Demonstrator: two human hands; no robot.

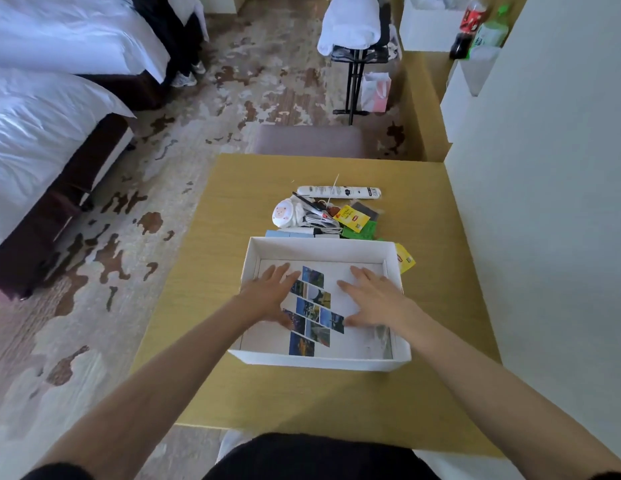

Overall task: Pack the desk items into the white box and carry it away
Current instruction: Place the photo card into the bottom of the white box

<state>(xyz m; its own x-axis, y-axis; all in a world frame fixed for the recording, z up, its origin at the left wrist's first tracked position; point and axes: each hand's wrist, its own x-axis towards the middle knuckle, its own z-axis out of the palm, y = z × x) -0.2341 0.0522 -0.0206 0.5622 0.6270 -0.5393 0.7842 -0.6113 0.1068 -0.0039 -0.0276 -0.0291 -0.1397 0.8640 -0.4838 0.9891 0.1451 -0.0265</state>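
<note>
White box [319, 363] holds a photo sheet [343, 282]; left hand [267, 294] and right hand [369, 297] press it, fingers spread flat.

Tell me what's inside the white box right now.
In the white box lies one white sheet printed with small photos, pressed flat by the left hand and right hand. Nothing else shows; anything beneath the sheet is hidden.
</note>
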